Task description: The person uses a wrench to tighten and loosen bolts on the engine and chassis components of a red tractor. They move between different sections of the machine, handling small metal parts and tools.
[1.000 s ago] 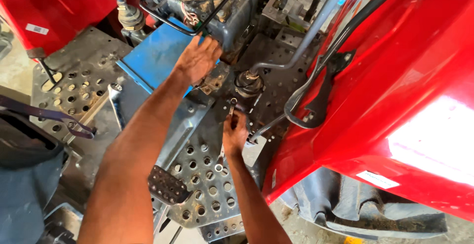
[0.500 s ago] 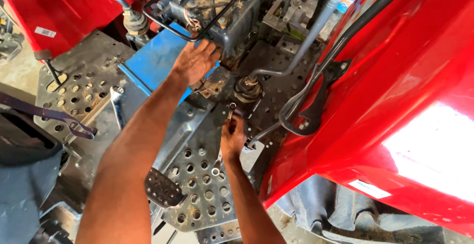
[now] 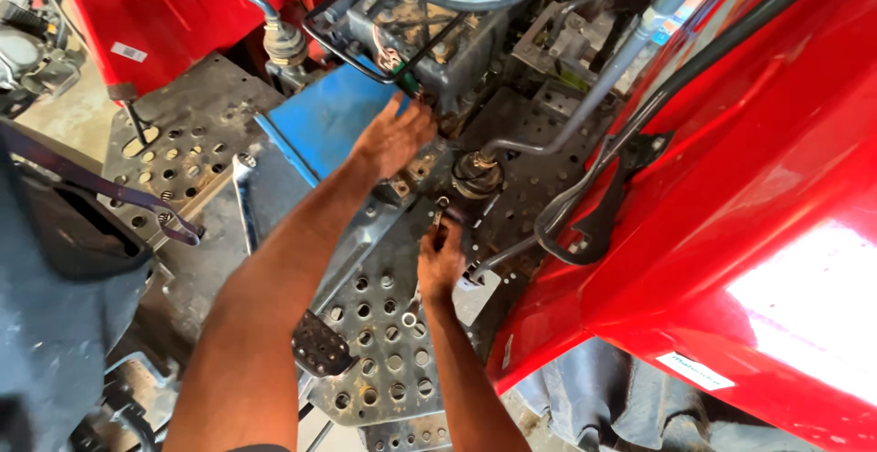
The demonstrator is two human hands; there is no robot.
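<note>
My left hand (image 3: 395, 135) lies flat, fingers spread, on the tractor body where the blue panel (image 3: 320, 123) meets the greasy housing (image 3: 429, 27). My right hand (image 3: 440, 265) is closed around a slim metal wrench (image 3: 438, 216) whose ring end sits on a bolt on the perforated steel footplate (image 3: 388, 351), just below a round rubber-booted lever base (image 3: 477, 173). Both forearms reach in from the bottom of the head view.
A big red fender (image 3: 749, 187) fills the right side, with black levers and rods (image 3: 594, 205) along it. A ribbed black pedal (image 3: 320, 342) stands left of my right forearm. Another perforated plate (image 3: 183, 141) lies at left, under red bodywork (image 3: 155, 13).
The view has shifted slightly. My left hand has slid a little along the blue panel's edge; my right hand stays at the same bolt with the wrench.
</note>
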